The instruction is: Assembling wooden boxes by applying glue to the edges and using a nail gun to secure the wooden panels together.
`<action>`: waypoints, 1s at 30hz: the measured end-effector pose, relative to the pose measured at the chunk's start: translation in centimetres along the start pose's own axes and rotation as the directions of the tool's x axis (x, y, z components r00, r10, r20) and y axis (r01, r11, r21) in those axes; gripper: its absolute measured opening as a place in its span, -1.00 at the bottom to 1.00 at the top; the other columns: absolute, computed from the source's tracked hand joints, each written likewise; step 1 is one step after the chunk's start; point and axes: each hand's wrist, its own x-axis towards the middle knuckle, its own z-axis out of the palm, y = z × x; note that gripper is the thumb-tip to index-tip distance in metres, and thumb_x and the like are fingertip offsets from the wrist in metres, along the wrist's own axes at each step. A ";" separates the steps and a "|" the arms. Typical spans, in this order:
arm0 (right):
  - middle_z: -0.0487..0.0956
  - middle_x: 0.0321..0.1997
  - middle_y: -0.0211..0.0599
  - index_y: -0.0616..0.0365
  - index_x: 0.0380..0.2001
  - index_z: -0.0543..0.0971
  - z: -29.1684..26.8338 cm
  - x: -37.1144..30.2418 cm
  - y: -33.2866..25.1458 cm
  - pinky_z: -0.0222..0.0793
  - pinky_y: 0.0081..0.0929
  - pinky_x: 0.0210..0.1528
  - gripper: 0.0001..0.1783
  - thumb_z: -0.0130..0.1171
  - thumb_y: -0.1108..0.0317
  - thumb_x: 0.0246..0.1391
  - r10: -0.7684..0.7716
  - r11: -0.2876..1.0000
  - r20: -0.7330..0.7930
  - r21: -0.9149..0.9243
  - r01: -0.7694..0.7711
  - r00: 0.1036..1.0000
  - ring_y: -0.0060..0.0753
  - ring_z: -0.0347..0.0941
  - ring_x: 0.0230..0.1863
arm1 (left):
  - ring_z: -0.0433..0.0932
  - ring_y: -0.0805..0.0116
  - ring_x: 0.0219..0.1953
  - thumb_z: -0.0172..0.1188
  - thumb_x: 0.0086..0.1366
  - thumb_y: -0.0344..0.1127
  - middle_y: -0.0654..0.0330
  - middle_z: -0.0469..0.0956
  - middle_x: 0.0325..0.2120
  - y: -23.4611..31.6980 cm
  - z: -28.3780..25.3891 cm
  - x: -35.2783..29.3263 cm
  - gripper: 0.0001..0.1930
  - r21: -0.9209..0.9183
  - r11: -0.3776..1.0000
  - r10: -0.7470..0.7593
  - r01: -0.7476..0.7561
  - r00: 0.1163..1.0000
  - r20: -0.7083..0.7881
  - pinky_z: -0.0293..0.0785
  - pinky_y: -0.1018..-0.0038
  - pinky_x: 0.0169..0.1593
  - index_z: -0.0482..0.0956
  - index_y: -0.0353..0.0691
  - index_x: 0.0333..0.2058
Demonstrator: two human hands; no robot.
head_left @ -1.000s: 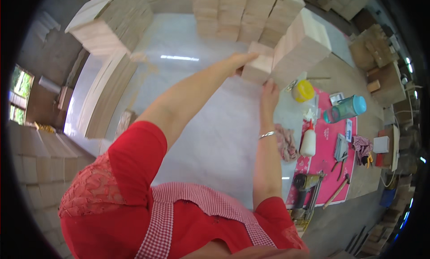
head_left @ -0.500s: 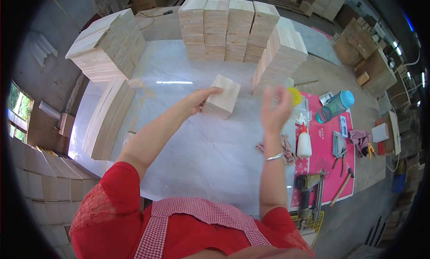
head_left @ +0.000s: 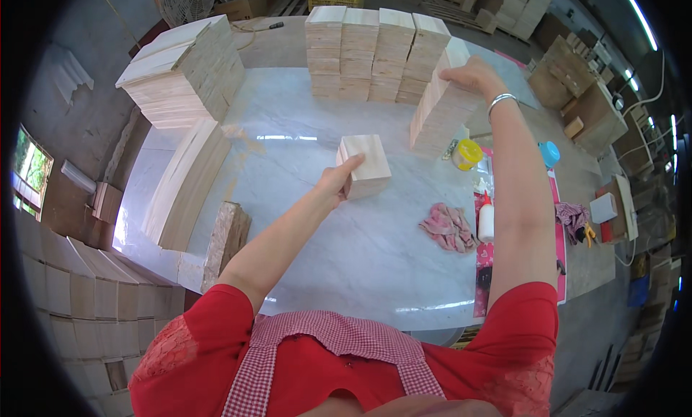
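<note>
My left hand (head_left: 340,180) is closed on a small stack of square pale wooden boards (head_left: 371,173) standing on the marble-patterned tabletop. Its thumb lies across the top board, and the other fingers are mostly hidden at the stack's side. Stretched far to the right, my right hand (head_left: 474,76) grips the top of a taller stack of wooden boards (head_left: 441,118). Its fingertips curl over the near-left edge of the top board, while the remaining fingers are partly hidden.
Stacked boards (head_left: 360,53) line the back; a bigger pile (head_left: 184,71) and a leaning row (head_left: 184,190) stand left. A rough wooden block (head_left: 227,237) lies by my left forearm. Right are a pink cloth (head_left: 448,227), yellow-lidded jar (head_left: 467,154) and white glue bottle (head_left: 486,221).
My right hand has swung up and right from mid-air onto the tall stack. My left hand still holds the small stack, which now stands slightly turned. The view has shifted a little.
</note>
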 end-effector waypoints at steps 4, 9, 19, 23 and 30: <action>0.59 0.02 0.10 0.38 -0.10 0.61 -0.6 0.7 -0.4 0.46 -0.32 0.05 -0.16 0.45 -0.07 -0.43 -0.005 0.999 0.116 0.038 0.001 0.993 -0.02 0.55 0.03 | 0.45 0.12 0.04 0.38 0.09 0.13 -0.05 0.43 0.04 -0.2 -0.3 0.6 -0.11 0.001 1.000 -0.022 0.022 1.000 0.008 0.43 0.19 0.06 0.26 -0.40 0.21; 0.62 -0.06 0.10 0.42 -0.25 0.64 -0.8 0.1 -0.8 0.45 -0.28 0.02 -0.23 0.42 -0.09 -0.43 -0.023 0.999 0.153 0.041 0.017 0.988 -0.07 0.57 -0.02 | 0.47 0.12 0.01 0.38 0.09 0.13 -0.06 0.45 0.01 -0.6 -0.6 1.3 -0.10 0.030 0.999 -0.034 0.033 0.999 0.009 0.45 0.21 0.04 0.26 -0.43 0.20; 0.53 0.07 0.18 0.47 0.11 0.40 -0.8 -1.2 -1.4 0.43 -0.28 0.10 0.03 0.42 -0.02 -0.44 -0.003 0.992 -0.248 0.121 0.034 0.969 -0.01 0.51 0.10 | 0.47 0.32 -0.47 0.39 0.05 0.25 0.12 0.51 -0.44 -2.0 -1.9 2.6 -0.20 -0.112 0.991 0.079 -0.071 0.994 0.071 0.42 0.30 -0.40 0.42 -0.39 -0.03; 0.38 0.24 0.19 0.45 0.27 0.17 3.7 -6.8 -3.8 0.29 -0.29 0.27 0.16 0.46 0.04 -0.36 -0.277 0.898 -0.225 0.284 0.335 0.934 0.02 0.36 0.25 | 0.54 0.18 -0.08 0.35 0.06 0.29 -0.02 0.50 -0.07 0.3 -1.8 -1.1 -0.06 -0.149 0.988 0.040 -0.036 0.999 0.027 0.54 0.19 -0.12 0.30 -0.37 0.16; 0.47 0.07 0.18 0.41 0.20 0.28 15.1 -18.6 -8.4 0.30 -0.05 0.19 -0.08 0.23 -0.09 -0.06 -0.301 0.939 -0.005 0.175 0.297 0.954 0.17 0.40 0.12 | 0.31 0.12 0.23 0.03 0.12 0.53 0.01 0.29 0.23 -0.1 -1.7 -2.2 -0.01 -0.106 0.989 0.136 -0.106 0.931 0.340 0.30 0.11 0.21 0.16 -0.07 0.34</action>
